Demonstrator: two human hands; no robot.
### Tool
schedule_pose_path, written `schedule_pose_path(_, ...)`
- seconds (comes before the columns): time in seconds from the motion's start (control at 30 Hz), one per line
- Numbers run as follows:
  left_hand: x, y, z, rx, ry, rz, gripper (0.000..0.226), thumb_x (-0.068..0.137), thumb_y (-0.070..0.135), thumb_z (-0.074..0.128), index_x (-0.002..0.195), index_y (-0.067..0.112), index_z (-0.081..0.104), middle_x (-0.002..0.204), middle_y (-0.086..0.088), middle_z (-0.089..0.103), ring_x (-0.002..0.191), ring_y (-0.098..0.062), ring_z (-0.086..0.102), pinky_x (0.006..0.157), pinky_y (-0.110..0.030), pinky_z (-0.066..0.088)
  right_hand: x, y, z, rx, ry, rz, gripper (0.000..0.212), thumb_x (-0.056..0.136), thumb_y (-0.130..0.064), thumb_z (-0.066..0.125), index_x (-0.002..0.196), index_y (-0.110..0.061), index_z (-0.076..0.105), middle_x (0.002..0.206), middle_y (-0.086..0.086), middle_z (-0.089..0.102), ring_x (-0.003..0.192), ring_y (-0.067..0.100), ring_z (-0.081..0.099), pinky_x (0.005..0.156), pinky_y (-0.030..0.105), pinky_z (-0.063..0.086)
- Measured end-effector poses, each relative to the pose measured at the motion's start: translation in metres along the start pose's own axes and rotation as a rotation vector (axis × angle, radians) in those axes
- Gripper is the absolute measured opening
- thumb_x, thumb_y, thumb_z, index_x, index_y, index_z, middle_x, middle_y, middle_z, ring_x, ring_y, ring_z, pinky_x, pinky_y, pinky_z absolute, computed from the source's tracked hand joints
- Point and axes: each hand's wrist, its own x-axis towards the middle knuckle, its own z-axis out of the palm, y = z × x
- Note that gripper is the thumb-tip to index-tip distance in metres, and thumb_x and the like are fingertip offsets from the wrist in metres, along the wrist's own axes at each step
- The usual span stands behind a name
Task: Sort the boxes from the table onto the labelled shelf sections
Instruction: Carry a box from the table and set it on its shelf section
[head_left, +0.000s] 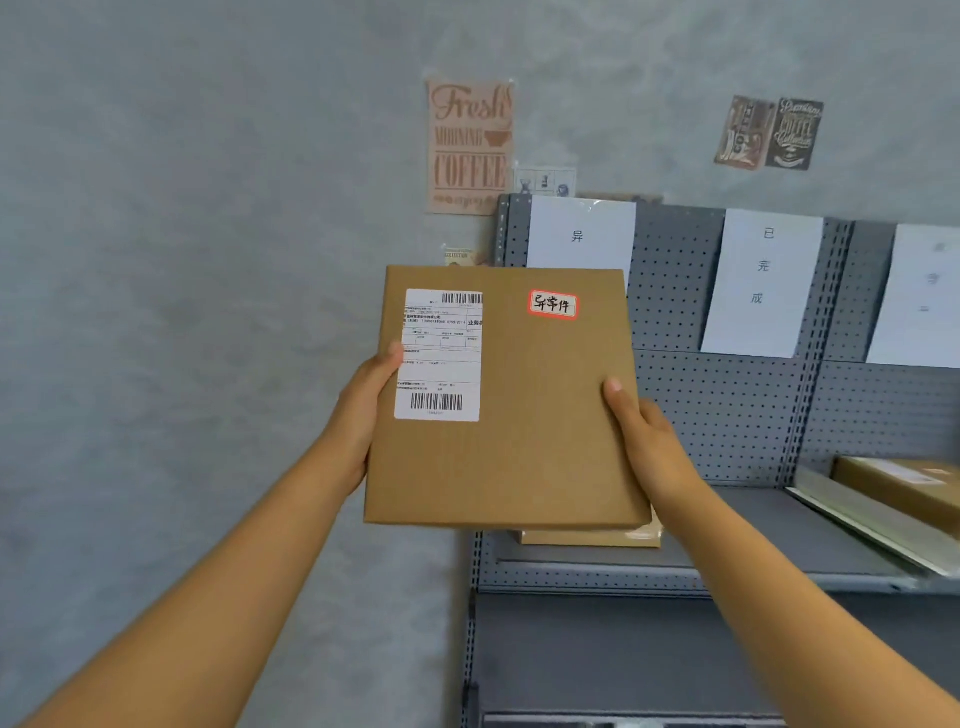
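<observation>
I hold a flat brown cardboard box up in front of me with both hands. It bears a white shipping label at its upper left and a small red-bordered handwritten sticker at its upper right. My left hand grips its left edge, thumb on the top face. My right hand grips the right edge the same way. The box hangs in front of the leftmost section of the grey pegboard shelf, partly covering that section's white paper sign.
Another brown box lies on the shelf board under the held one. A second white sign and a third hang further right. At the right, a cardboard box rests on a flat pale package. Posters hang on the grey wall.
</observation>
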Motion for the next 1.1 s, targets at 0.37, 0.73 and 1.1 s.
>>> schedule_pose_path(0.37, 0.119, -0.1, 0.114, 0.085, -0.058, -0.116, 0.043, 0.098, 0.053, 0.047, 0.125, 0.025, 0.066, 0.117, -0.006, 0.073, 0.108, -0.027, 0.07, 0.101, -0.049, 0.05, 0.13, 0.089, -0.099, 0.037, 0.018, 0.099, 0.076, 0.076, -0.083, 0.053, 0.125, -0.025, 0.059, 0.115, 0.002, 0.07, 0.102, 0.024, 0.069, 0.097, 0.049, 0.052)
schedule_pose_path(0.73, 0.182, -0.165, 0.159, 0.068, 0.132, -0.29, 0.04, 0.095, 0.054, 0.053, 0.117, 0.024, 0.069, 0.108, -0.008, 0.076, 0.093, -0.026, 0.074, 0.088, -0.042, 0.056, 0.241, 0.155, -0.121, 0.164, -0.188, 0.272, 0.06, 0.087, -0.069, 0.053, 0.12, -0.02, 0.063, 0.107, 0.008, 0.074, 0.094, 0.026, 0.073, 0.081, 0.041, 0.058)
schedule_pose_path(1.1, 0.218, -0.203, 0.137, 0.124, 0.143, -0.503, 0.036, 0.096, 0.042, 0.057, 0.118, 0.016, 0.068, 0.104, -0.011, 0.076, 0.089, -0.028, 0.073, 0.078, -0.039, 0.056, 0.279, 0.187, -0.097, 0.073, -0.269, 0.417, 0.056, 0.093, -0.064, 0.047, 0.118, -0.017, 0.066, 0.11, 0.011, 0.073, 0.101, 0.029, 0.07, 0.098, 0.047, 0.053)
